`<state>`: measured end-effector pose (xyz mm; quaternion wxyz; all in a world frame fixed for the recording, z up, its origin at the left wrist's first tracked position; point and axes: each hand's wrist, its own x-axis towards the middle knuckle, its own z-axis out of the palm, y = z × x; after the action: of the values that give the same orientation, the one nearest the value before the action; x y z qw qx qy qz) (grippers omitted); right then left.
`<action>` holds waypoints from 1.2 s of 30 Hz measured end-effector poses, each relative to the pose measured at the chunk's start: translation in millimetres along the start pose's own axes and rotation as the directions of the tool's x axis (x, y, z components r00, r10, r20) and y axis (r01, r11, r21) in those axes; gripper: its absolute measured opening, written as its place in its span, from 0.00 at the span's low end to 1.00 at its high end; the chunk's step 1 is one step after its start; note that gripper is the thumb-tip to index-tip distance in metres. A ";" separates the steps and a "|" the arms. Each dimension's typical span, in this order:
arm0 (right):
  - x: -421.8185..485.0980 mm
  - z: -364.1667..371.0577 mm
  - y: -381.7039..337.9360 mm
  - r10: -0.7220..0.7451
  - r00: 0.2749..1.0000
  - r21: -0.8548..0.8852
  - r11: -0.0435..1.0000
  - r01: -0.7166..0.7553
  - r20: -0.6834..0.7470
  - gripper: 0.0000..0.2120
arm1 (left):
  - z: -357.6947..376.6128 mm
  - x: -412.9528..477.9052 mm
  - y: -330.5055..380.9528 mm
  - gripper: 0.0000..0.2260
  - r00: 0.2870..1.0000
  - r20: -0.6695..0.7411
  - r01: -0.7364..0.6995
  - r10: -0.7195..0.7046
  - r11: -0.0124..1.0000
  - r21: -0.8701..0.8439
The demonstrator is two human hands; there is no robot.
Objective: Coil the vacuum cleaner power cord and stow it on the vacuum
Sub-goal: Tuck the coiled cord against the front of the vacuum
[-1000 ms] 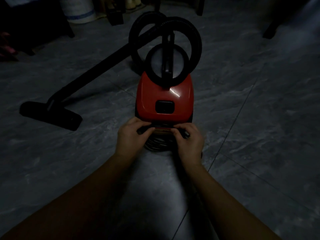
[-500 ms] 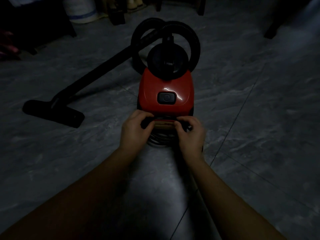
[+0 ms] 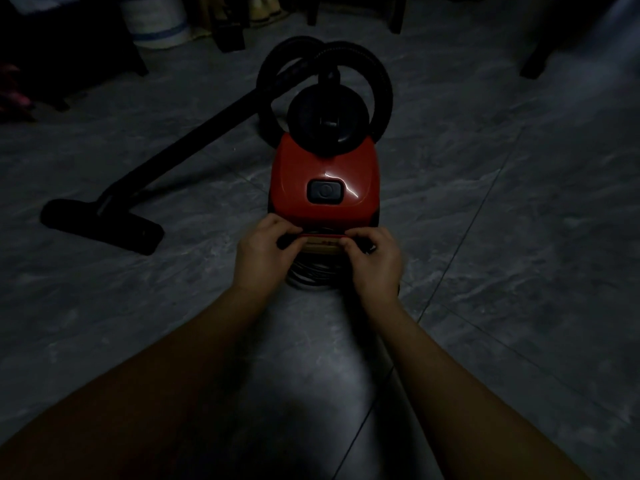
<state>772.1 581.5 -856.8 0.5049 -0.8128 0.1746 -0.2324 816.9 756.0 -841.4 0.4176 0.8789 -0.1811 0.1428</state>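
Stowing cord | my left hand [image 3: 265,249] and right hand [image 3: 375,259], fingers curled shut, pin the coiled cord [image 3: 313,273] behind the red vacuum [image 3: 323,174] so the loops hold.

Glossy red plastic vacuum body [image 3: 323,174], matt black ribbed hose [image 3: 377,84], smooth marbled, probably tile, floor [image 3: 519,237]

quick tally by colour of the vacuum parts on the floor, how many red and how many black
Red: 1, the vacuum body
Black: 5, the power button, the round top cap, the hose, the wand, the floor head
Dark coiled power cord under both hands: 1, colour unclear in the dim light
Total: 7
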 end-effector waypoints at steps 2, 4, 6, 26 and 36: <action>3.4 0.6 -0.7 0.007 1.000 -0.004 1.000 -0.007 0.013 0.03 | 0.3 3.8 -1.3 0.07 1.000 -0.004 0.019 -0.019 1.000 -0.008; 5.0 0.3 -1.5 0.012 1.000 0.005 1.000 -0.012 0.015 0.03 | 0.3 6.6 -1.1 0.07 1.000 0.004 0.026 -0.026 1.000 -0.005; 5.9 -0.1 -1.6 0.014 1.000 0.006 1.000 -0.014 0.023 0.03 | -0.4 9.2 -0.7 0.07 1.000 0.011 0.021 -0.022 1.000 0.009; -3.0 -3.0 2.3 0.019 0.999 0.015 1.000 -0.019 -0.033 0.05 | 2.7 -1.9 -12.0 0.06 0.999 0.011 -0.037 0.036 0.999 0.003; 0.7 -4.7 3.9 0.009 1.000 0.009 1.000 -0.009 -0.029 0.04 | 6.5 -4.2 -15.3 0.06 0.999 -0.032 0.019 -0.021 0.998 -0.059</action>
<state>769.9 576.0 -858.3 0.5071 -0.8061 0.1847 -0.2428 820.5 760.6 -857.5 0.4474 0.8656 -0.1695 0.1478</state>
